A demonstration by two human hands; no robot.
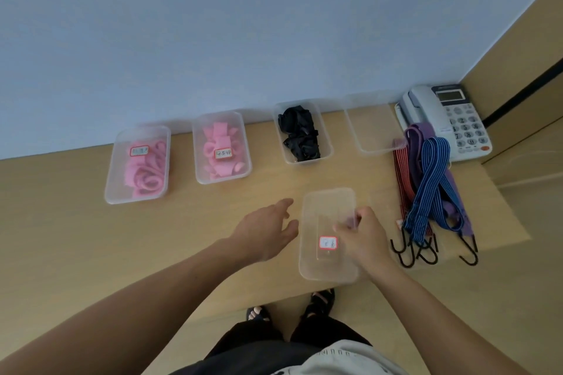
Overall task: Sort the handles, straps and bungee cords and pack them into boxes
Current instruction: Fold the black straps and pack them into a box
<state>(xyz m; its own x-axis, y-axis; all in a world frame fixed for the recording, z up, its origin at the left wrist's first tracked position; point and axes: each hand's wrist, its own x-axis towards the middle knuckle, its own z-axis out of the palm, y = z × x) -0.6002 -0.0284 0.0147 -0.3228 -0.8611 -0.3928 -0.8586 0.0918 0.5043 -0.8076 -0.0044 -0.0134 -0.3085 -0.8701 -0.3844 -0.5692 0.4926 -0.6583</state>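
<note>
Right hand (364, 237) fingers pinch right edge of clear labelled lid (326, 213) over desk (198, 222). Left hand (268, 233) open, fingers relaxed, just beside lid. Bungee cords (426, 186) lie at right.

Far left, we see pink straps (146, 175) in the leftmost box (118, 178) and pink pieces (220, 143) in the second box (201, 168), both lidded. Black straps (300, 134) fill the open box (326, 143). An empty clear box (374, 128) lies far right, the labelled clear box (327, 212) near centre, and striped bungee cords (429, 170) at right.
</note>
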